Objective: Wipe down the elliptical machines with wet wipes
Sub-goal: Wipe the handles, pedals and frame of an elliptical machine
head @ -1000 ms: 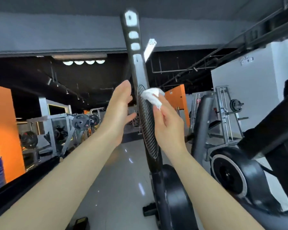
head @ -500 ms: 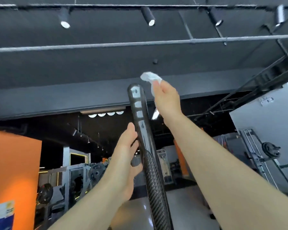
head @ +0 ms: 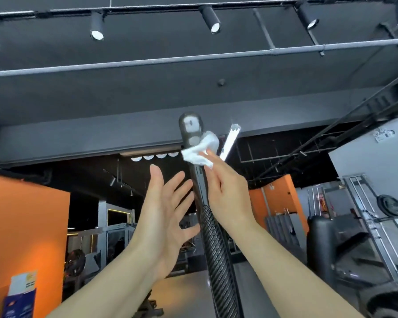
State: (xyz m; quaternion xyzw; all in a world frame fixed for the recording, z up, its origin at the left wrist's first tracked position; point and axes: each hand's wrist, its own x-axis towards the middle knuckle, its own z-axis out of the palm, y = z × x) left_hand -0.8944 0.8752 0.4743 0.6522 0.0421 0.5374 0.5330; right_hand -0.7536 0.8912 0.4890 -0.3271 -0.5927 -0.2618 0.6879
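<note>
**Wiping the top of the elliptical handle**

Up near the top of the elliptical's handlebar (head: 194, 143), my right hand (head: 225, 193) pinches a crumpled white wet wipe (head: 201, 150) in its fingertips and presses it against the smooth upper section, just below the rounded cap. I hold it from the right side so the wipe wraps partway around the bar.

My left hand (head: 163, 216) is flat with fingers spread and straight, holding nothing. It sits just beside the bar on the left; can't tell if it actually touches. I'd guess it's there to steady the handle, since these swing.

Lower down the bar turns into a ribbed grip (head: 216, 249), which probably traps more grime.

Room-wise: dark ceiling with track spotlights (head: 213, 25), orange walls (head: 25, 226), weight racks at the back, pale glossy floor.
</note>
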